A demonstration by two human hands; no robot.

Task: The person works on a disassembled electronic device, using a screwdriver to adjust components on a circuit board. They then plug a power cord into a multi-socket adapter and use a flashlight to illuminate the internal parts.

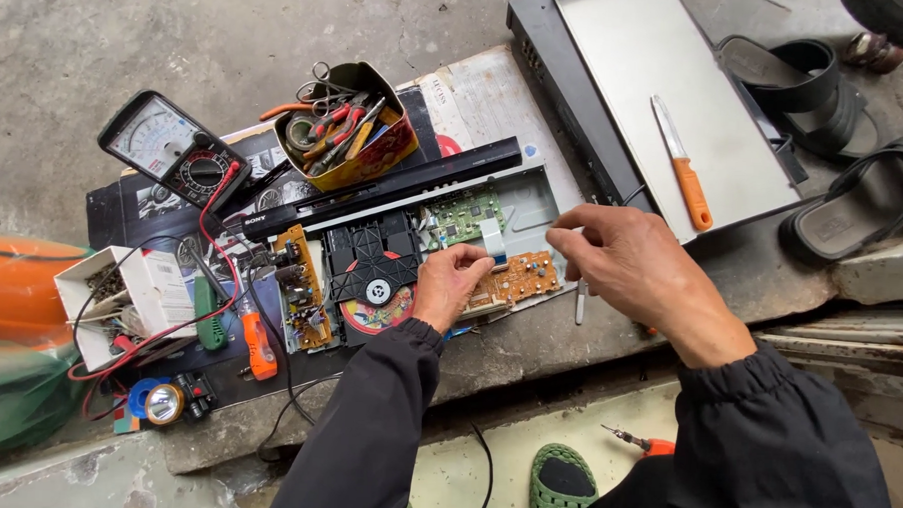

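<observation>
Analog multimeter (175, 149) and tool tin (351, 125) sit left; the disc player (412, 253), cover already off, lies open mid-slab, boards still mounted. Left hand (450, 284) fisted on its orange circuit board (516, 281); right hand (626, 265) pinches something small, unclear

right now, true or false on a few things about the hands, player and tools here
1. The left hand rests on the opened disc player. True.
2. The multimeter lies right of the player. False: it lies to the left.
3. An orange-handled knife lies on the grey cover. True.
4. The tin is empty. False: it holds pliers and scissors.
5. The right hand grips the knife. False: the knife lies apart.
</observation>
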